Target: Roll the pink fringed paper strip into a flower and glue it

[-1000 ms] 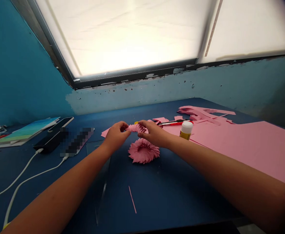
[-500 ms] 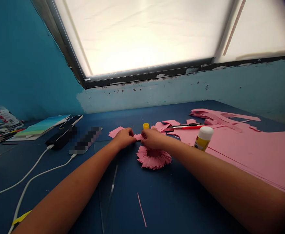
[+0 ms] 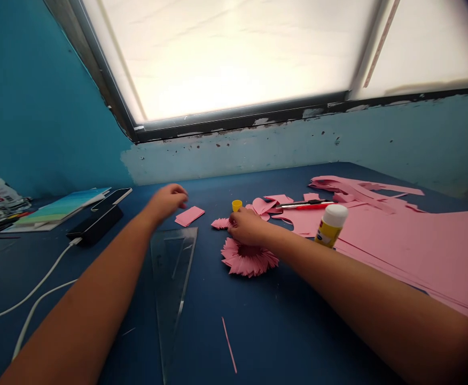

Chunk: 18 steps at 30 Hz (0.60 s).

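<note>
The work surface is a dark blue tabletop (image 3: 258, 331) against a teal painted wall (image 3: 45, 107), with chipped paint below a frosted, back-lit window (image 3: 238, 59). To the right lie stacked pink paper sheets (image 3: 414, 251), with cut pink paper offcuts (image 3: 362, 187) beyond them. A white-capped yellow glue stick (image 3: 330, 225) stands tilted at the edge of the sheets, and a red craft knife (image 3: 304, 204) lies among the scraps. A pleated pink paper rosette (image 3: 249, 258) rests on the tabletop just below the right hand (image 3: 248, 226). That hand is palm down, its fingers (image 3: 234, 223) touching the end of a short pleated pink paper strip (image 3: 220, 223); whether they grip it cannot be determined. Relative to the earlier frame, the left hand (image 3: 168, 202) has parted from the strip and moved well to the left. It is now loosely curled and holds nothing, just beyond a small rectangular piece of pink paper (image 3: 189, 216). A small yellow plastic cap (image 3: 237, 205) stands just beyond the strip. Working room is bounded on the left by a clear plastic set square (image 3: 172, 278), a black power bank (image 3: 95, 224) and a white charging cable (image 3: 29, 297) — and, nearer the viewer, a thin pink paper sliver (image 3: 229, 345) lies on the tabletop.
</note>
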Each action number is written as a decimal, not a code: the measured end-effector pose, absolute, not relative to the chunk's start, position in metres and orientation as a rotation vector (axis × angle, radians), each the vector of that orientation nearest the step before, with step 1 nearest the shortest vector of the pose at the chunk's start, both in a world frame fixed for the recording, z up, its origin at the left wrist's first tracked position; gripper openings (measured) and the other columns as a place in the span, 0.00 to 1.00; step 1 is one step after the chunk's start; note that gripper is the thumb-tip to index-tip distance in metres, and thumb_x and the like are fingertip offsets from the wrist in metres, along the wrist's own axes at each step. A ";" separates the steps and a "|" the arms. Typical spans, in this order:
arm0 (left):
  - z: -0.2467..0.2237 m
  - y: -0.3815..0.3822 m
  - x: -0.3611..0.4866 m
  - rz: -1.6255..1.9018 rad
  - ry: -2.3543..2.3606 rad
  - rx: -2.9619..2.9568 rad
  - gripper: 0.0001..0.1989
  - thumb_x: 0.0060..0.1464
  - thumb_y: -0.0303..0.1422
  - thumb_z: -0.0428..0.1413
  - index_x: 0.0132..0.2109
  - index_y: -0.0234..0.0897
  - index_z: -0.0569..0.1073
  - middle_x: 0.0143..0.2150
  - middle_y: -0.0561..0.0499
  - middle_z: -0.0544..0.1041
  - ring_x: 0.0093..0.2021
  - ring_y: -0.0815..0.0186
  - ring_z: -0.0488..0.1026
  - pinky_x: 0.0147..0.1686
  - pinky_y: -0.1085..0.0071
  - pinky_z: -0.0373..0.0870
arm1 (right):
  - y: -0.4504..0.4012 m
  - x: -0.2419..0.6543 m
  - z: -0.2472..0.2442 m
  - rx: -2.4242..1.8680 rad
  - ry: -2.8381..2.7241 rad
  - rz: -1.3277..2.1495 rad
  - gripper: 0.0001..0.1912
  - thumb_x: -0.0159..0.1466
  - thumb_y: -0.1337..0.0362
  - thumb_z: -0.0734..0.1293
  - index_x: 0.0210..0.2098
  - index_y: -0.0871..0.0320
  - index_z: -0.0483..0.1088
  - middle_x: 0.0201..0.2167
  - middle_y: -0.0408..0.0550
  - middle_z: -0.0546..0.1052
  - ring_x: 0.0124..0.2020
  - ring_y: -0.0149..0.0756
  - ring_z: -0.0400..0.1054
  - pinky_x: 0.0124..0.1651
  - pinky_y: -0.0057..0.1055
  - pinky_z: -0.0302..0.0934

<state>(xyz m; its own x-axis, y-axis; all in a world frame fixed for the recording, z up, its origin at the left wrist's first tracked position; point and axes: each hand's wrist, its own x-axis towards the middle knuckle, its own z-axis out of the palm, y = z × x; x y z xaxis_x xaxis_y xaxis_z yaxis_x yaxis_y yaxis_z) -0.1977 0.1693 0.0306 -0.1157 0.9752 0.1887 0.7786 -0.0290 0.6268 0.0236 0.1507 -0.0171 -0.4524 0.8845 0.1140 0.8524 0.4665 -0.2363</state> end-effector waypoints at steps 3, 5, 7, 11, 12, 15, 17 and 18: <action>0.028 0.178 -0.243 0.876 2.514 1.812 0.16 0.43 0.37 0.52 0.40 0.35 0.65 0.47 0.37 0.67 0.44 0.49 0.69 0.38 0.59 0.65 | 0.148 0.023 -0.016 -1.570 -2.480 0.216 0.14 0.56 0.63 0.57 0.39 0.59 0.69 0.43 0.60 0.71 0.42 0.48 0.65 0.38 0.38 0.59; 0.019 0.182 -0.264 0.677 2.569 1.648 0.18 0.44 0.40 0.52 0.40 0.32 0.64 0.50 0.34 0.62 0.44 0.44 0.68 0.38 0.55 0.65 | 0.147 0.022 -0.017 -1.572 -2.489 0.208 0.15 0.56 0.62 0.57 0.39 0.59 0.69 0.44 0.60 0.71 0.43 0.50 0.65 0.39 0.39 0.59; 0.011 0.184 -0.274 0.656 2.496 1.683 0.17 0.45 0.41 0.52 0.38 0.32 0.65 0.47 0.36 0.64 0.44 0.47 0.68 0.38 0.58 0.66 | 0.148 0.022 -0.017 -1.575 -2.496 0.176 0.15 0.57 0.62 0.56 0.39 0.59 0.69 0.43 0.61 0.71 0.43 0.51 0.65 0.40 0.40 0.59; 0.012 0.184 -0.264 0.980 2.447 1.905 0.10 0.47 0.35 0.51 0.38 0.35 0.63 0.46 0.41 0.66 0.48 0.55 0.66 0.48 0.62 0.63 | 0.142 0.022 -0.011 -1.566 -2.461 0.083 0.17 0.61 0.62 0.52 0.39 0.60 0.69 0.44 0.62 0.70 0.42 0.50 0.66 0.40 0.41 0.58; 0.014 0.182 -0.255 1.092 2.387 2.025 0.09 0.48 0.34 0.50 0.38 0.36 0.63 0.47 0.42 0.65 0.49 0.56 0.66 0.48 0.63 0.62 | 0.140 0.022 -0.008 -1.546 -2.450 0.070 0.18 0.61 0.62 0.52 0.41 0.60 0.69 0.44 0.62 0.70 0.42 0.50 0.66 0.40 0.41 0.59; 0.023 0.172 -0.215 1.286 2.142 2.297 0.07 0.48 0.31 0.50 0.37 0.38 0.64 0.44 0.45 0.67 0.47 0.59 0.66 0.48 0.65 0.63 | 0.130 0.021 0.007 -1.479 -2.424 0.088 0.19 0.62 0.58 0.53 0.49 0.55 0.65 0.46 0.57 0.69 0.43 0.48 0.66 0.37 0.38 0.60; 0.028 0.158 -0.182 1.265 1.948 2.461 0.05 0.49 0.30 0.50 0.36 0.39 0.65 0.44 0.46 0.68 0.48 0.60 0.65 0.48 0.66 0.63 | 0.121 0.021 0.022 -1.486 -2.394 0.114 0.21 0.62 0.55 0.53 0.51 0.51 0.63 0.48 0.55 0.69 0.42 0.47 0.68 0.36 0.38 0.60; 0.031 0.150 -0.167 1.263 1.844 2.538 0.05 0.49 0.30 0.50 0.36 0.39 0.65 0.44 0.47 0.69 0.49 0.60 0.65 0.49 0.66 0.63 | 0.116 0.023 0.031 -1.482 -2.366 0.101 0.21 0.62 0.54 0.54 0.51 0.51 0.63 0.48 0.54 0.69 0.42 0.47 0.68 0.37 0.38 0.60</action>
<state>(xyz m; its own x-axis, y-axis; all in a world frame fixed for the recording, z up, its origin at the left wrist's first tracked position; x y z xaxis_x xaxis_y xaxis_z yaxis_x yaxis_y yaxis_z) -0.1665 0.1499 0.0310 0.1392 0.7177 0.6823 0.8955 -0.3854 0.2227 0.0229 0.1160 0.0314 -0.3941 0.8838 0.2520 0.8592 0.4517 -0.2404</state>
